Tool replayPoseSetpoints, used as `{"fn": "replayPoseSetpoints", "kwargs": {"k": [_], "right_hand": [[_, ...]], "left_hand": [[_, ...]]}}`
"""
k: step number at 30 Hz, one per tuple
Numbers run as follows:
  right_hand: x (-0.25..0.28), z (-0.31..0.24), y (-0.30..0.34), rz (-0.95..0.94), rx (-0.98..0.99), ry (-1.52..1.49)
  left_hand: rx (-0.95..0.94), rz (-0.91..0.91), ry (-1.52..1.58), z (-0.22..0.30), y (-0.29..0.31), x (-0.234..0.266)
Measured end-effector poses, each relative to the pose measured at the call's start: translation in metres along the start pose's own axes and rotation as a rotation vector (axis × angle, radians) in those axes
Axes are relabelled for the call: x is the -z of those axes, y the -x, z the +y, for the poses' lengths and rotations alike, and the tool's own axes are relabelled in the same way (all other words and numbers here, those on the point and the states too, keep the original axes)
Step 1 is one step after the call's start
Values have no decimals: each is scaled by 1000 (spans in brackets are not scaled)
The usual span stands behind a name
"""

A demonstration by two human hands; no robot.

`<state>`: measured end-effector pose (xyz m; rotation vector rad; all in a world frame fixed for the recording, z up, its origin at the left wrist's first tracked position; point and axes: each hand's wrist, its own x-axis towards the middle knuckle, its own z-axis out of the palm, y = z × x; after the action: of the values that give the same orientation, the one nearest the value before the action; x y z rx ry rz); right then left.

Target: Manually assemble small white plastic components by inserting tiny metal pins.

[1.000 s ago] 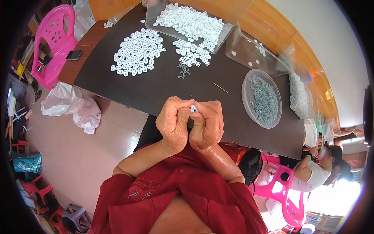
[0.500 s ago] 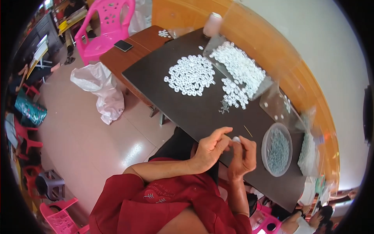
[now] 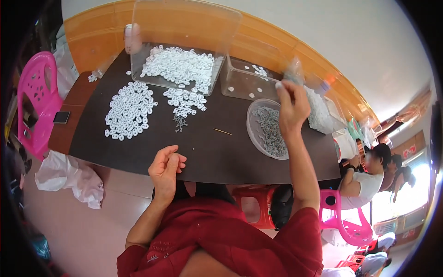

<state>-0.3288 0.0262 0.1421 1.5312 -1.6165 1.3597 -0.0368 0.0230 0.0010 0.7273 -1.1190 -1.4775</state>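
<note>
My right hand [image 3: 294,108] is raised over the far edge of a round clear tub [image 3: 253,134] of small grey screws [image 3: 271,127], pinching a small white plastic piece [image 3: 278,85] at its fingertips. Beside it stands a clear plastic bin [image 3: 230,76] with a few white pieces inside. Above the table's near edge, my left hand [image 3: 166,167] is held with fingers loosely bent and apart, nothing visible in it. A flat cluster of white oval pieces [image 3: 131,111] covers the left of the table. More white pieces [image 3: 187,100] lie by several loose grey screws [image 3: 180,123].
A large clear bin [image 3: 217,69] heaped with white pieces stands at the back. A thin yellow stick [image 3: 222,131] lies on the dark table [image 3: 207,161]. Bagged white material [image 3: 319,111] stands at right. A phone [image 3: 62,117] and pink chair [image 3: 39,99] are left; people sit at right.
My hands have parted. The right has moved forward and right past the screw tub with the white piece; the left has drawn away to the left. The view has turned rightward.
</note>
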Motion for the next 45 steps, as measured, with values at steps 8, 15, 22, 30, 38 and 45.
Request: {"fn": "replayPoseSetpoints", "kwargs": {"k": [8, 15, 22, 30, 38, 45], "right_hand": [[-42, 115, -68, -40, -69, 175], [-55, 102, -46, -219, 114, 495], [-107, 10, 61, -623, 171, -127], [-159, 17, 89, -660, 32, -3], [-143, 5, 83, -864, -260, -135], [-109, -22, 97, -874, -499, -493]], "left_hand": [[55, 32, 48, -2, -7, -2], [99, 73, -14, 0, -15, 6], [98, 44, -47, -5, -25, 8], [79, 56, 1, -10, -27, 13], [118, 39, -8, -10, -27, 13], [-361, 16, -826, 7, -58, 14]]}}
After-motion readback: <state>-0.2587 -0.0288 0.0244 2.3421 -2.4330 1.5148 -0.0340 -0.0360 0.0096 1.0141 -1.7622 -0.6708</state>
